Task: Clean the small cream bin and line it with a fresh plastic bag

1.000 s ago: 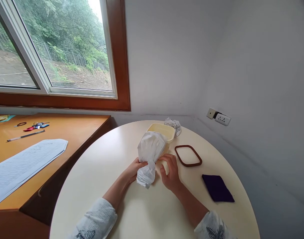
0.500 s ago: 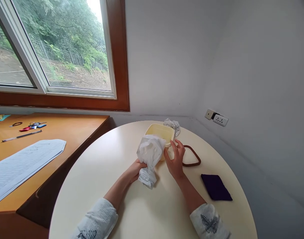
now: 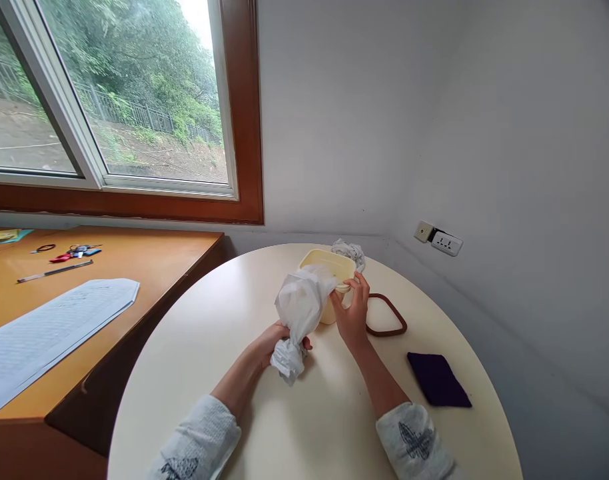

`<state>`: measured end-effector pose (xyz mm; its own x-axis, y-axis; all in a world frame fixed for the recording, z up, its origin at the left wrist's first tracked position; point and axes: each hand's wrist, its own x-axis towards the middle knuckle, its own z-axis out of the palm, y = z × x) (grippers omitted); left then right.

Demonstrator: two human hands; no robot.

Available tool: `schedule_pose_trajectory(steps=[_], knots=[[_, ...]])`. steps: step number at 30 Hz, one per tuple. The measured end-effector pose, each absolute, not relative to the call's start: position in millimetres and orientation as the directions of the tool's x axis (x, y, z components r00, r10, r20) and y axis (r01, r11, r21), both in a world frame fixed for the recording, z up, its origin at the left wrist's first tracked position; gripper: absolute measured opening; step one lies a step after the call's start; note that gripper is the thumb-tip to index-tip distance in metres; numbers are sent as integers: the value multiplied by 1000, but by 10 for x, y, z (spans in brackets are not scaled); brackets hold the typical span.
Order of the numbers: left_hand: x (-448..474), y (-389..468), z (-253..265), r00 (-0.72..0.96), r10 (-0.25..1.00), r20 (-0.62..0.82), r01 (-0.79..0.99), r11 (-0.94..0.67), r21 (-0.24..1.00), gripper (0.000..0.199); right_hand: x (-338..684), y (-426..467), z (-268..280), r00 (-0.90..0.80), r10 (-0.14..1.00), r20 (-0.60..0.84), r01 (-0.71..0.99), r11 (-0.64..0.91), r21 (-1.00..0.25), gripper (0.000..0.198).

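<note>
My left hand point(image 3: 270, 343) is closed round the gathered neck of a white plastic bag point(image 3: 298, 303), whose puffed upper part stands above the fist and whose crumpled end hangs below. The bag's far edge stretches to the fingertips of my right hand point(image 3: 353, 320), which pinch it beside the rim of a pale yellow plastic container point(image 3: 329, 313). That container stands open behind the bag, which hides part of its front. What lies inside the bag, if anything, cannot be made out.
A crumpled whitish bag point(image 3: 350, 251) lies behind the container. To the right are a brown rounded frame point(image 3: 400, 325) and a folded dark purple cloth point(image 3: 438, 380) on the round table point(image 3: 184, 373). A wooden desk point(image 3: 174, 257) at left holds papers point(image 3: 79, 320), a pen point(image 3: 54, 271) and keys point(image 3: 78, 252).
The bag's neck is drawn in more narrowly at my left hand. Its upper edge now reaches further right, to my right fingertips. The view has shifted slightly.
</note>
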<state>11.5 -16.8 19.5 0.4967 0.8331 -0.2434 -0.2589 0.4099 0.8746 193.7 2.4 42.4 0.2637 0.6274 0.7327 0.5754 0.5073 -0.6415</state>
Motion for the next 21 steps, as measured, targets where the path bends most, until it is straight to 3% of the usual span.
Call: schedule_pose_trajectory(steps=[5, 8, 11, 16, 21], knots=[[-120, -193, 268, 668, 703, -243, -88, 399, 913, 5, 1938, 24, 449, 270, 639, 720, 574, 493, -653, 30], [-298, -193, 326, 669, 715, -202, -78, 338, 938, 9, 1937, 24, 458, 275, 651, 707, 564, 486, -667, 32], [-466, -171, 350, 559, 807, -191, -160, 331, 930, 6, 1934, 22, 463, 276, 652, 706, 556, 490, -671, 32], [-698, -56, 248, 257, 955, -151, -443, 255, 859, 13, 1935, 12, 464, 269, 680, 682, 555, 469, -687, 34], [-850, 106, 110, -23, 977, -213, -706, 134, 695, 18, 1941, 7, 460, 269, 686, 676, 558, 461, -690, 35]])
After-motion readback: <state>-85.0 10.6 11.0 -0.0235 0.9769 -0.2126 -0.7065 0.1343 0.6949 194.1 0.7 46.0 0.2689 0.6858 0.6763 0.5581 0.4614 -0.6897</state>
